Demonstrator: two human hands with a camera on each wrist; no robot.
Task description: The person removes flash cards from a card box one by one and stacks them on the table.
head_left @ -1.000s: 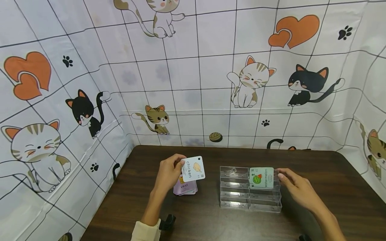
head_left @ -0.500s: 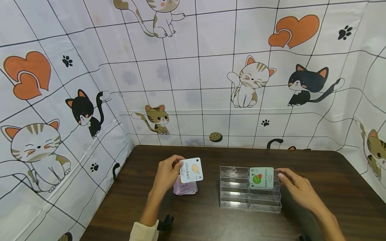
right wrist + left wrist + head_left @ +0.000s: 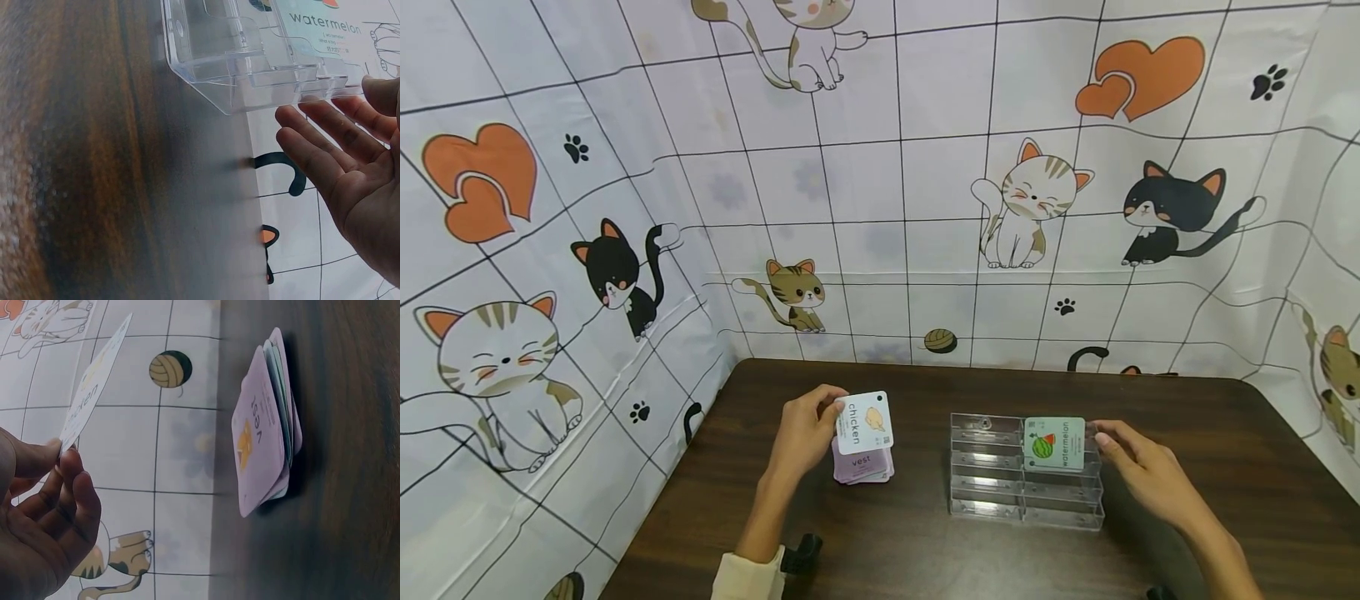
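My left hand [image 3: 802,427] pinches a white flash card [image 3: 864,422] between thumb and fingers, lifted above the table. It reads "chicken" beside a small picture. Below it lies a loose stack of flash cards [image 3: 262,434], topped by a lilac one marked "vest". My right hand [image 3: 1142,462] is at the right side of a clear tiered card holder [image 3: 987,483]; in the right wrist view its fingers [image 3: 325,125] extend along the holder's edge with the thumb apart from them. A green "watermelon" flash card [image 3: 1054,444] stands in the holder's upper right slot.
A dark wooden table [image 3: 917,550] carries the holder and the card stack. Behind and at both sides hangs a white cloth [image 3: 865,183] with grid lines and cartoon cats, meeting the table's back edge. A black strap [image 3: 802,554] is on the left wrist.
My left hand has moved a little left with the chicken card, which still overlaps the stack in view. The right hand stays at the holder. The head view has shifted slightly.
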